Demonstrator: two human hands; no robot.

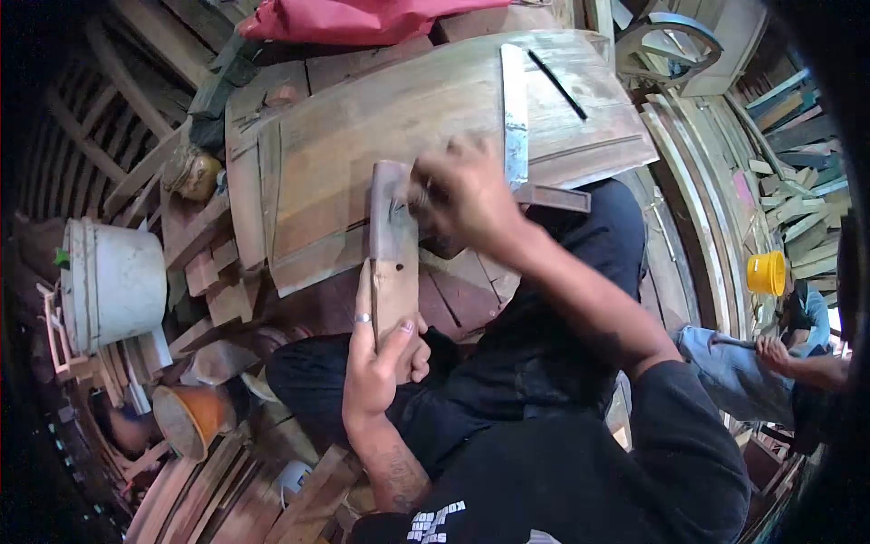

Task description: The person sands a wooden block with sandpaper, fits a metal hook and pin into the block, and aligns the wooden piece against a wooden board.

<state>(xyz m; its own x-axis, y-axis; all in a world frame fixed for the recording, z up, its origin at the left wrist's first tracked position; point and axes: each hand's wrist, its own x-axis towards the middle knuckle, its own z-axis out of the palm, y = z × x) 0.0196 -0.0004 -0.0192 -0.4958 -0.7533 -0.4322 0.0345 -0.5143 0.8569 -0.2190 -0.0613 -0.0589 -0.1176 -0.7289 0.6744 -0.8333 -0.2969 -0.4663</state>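
My left hand is wrapped round the lower end of a long narrow wooden block, a ring on one finger. The block is tilted upright. Its upper part looks darker and greyer, and a small dark hole shows near the middle. My right hand is at the block's upper end, fingers curled in and blurred by motion; whatever they pinch is hidden. Behind the block lies a wide wooden panel. On the panel rest a pale flat metal strip and a thin black bar.
Red cloth lies beyond the panel. At left stand a white bucket and an orange bucket amid wood pieces. Long boards run along the right, near a yellow bucket. Another person's hand shows at far right.
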